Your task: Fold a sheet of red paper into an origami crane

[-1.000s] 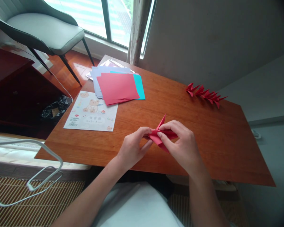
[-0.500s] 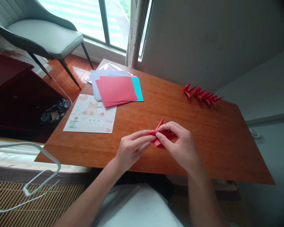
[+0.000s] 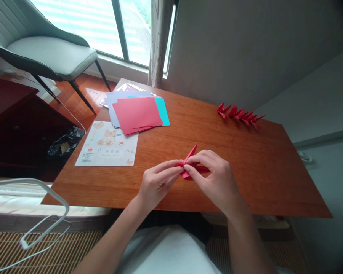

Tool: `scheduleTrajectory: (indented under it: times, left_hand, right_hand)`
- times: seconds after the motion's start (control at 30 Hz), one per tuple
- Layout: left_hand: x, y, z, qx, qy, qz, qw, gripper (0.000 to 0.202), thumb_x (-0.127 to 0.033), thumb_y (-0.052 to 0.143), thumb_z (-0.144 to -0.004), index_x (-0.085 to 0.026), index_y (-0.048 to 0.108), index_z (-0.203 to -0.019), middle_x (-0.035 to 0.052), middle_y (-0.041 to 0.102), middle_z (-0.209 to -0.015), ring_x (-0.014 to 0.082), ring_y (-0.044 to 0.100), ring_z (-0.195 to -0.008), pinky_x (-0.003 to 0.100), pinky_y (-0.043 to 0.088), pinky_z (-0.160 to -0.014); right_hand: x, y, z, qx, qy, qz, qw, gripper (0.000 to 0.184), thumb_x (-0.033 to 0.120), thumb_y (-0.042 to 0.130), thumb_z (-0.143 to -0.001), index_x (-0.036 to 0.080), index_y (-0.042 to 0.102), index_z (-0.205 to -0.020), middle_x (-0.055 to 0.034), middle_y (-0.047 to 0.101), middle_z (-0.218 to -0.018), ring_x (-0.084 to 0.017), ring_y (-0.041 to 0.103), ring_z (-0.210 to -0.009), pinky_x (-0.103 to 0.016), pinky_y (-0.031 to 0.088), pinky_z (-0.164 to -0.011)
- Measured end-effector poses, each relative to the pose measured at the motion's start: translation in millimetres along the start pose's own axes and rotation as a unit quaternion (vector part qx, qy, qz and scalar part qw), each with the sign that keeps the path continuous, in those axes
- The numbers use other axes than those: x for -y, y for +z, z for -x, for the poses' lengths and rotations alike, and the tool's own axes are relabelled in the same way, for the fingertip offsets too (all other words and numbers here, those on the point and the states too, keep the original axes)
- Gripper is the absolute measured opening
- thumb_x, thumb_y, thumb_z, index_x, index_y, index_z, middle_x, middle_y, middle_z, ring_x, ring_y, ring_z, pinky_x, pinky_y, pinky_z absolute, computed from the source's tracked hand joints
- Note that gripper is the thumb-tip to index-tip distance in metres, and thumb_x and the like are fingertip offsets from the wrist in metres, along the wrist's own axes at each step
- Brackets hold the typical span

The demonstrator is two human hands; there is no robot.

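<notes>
Forearms (image 3: pixel 121 220) angled inward, both hands (image 3: pixel 217 177) pinch folded red paper (image 3: pixel 191 153) over the table (image 3: pixel 268 171)

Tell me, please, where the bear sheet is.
In the head view, the bear sheet lies on the table at left, its upper-right corner under the red sheets.
</notes>
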State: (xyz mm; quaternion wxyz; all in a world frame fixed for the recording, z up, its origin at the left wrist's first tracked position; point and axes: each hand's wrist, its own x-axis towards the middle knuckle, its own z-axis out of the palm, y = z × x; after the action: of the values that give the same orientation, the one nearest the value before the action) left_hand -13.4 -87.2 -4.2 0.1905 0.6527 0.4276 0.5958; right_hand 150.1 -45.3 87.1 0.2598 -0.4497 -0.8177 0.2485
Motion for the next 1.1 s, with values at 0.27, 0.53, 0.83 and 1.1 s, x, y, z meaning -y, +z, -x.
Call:
scheduleTrajectory:
  times: [0.27, 0.53, 0.83, 1.1]
  left_hand:
    - [-3, -6.8, -6, 0.065, -0.032, 0.072, 0.995, 0.017, -0.011, 0.069, -0.088, -0.02, 0.079, -0.098, 0.008, 0.079, -0.105, 0.0161, 0.077, -0.089, 0.023, 0.063, -0.082]
    - [-4, -15.7, -11, 0.136, -0.102, 0.22, 0.961, 0.016, -0.01, 0.074, -0.084, -0.02, 0.08, -0.094, 0.0085, 0.08, -0.102, 0.0189, 0.077, -0.088, 0.024, 0.063, -0.08]
    - [-5, -17.4, -14, 0.18, -0.107, 0.258, 0.943, 0.011, -0.017, 0.072, -0.087, -0.021, 0.081, -0.093, 0.0098, 0.08, -0.098, 0.0217, 0.078, -0.083, 0.028, 0.065, -0.074]
    - [-2, -20.8, -13, 0.212, -0.133, 0.305, 0.919, 0.011, -0.021, 0.073, -0.087, -0.022, 0.081, -0.094, 0.01, 0.08, -0.101, 0.0231, 0.078, -0.086, 0.031, 0.065, -0.078]
  right_hand:
    - [-15, -40, -17, 0.057, -0.104, 0.008, 0.993, 0.012, 0.016, 0.063, -0.094, 0.021, 0.073, -0.098, -0.0054, 0.07, -0.095, -0.019, 0.064, -0.09, -0.033, 0.051, -0.081]
    - [-16, -53, -40, 0.255, -0.229, -0.038, 0.939, 0.012, 0.015, 0.064, -0.093, 0.019, 0.074, -0.097, -0.0063, 0.072, -0.097, -0.016, 0.065, -0.088, -0.028, 0.052, -0.079]
    - [-13, -50, -46, 0.308, -0.233, -0.017, 0.922, 0.014, 0.02, 0.058, -0.097, 0.022, 0.072, -0.096, -0.0046, 0.071, -0.096, -0.016, 0.063, -0.087, -0.028, 0.052, -0.078]
    - [-9, -47, -44, 0.311, -0.252, -0.002, 0.916, 0.021, 0.02, 0.049, -0.101, 0.02, 0.069, -0.093, -0.0059, 0.07, -0.095, -0.017, 0.06, -0.088, -0.028, 0.05, -0.078]
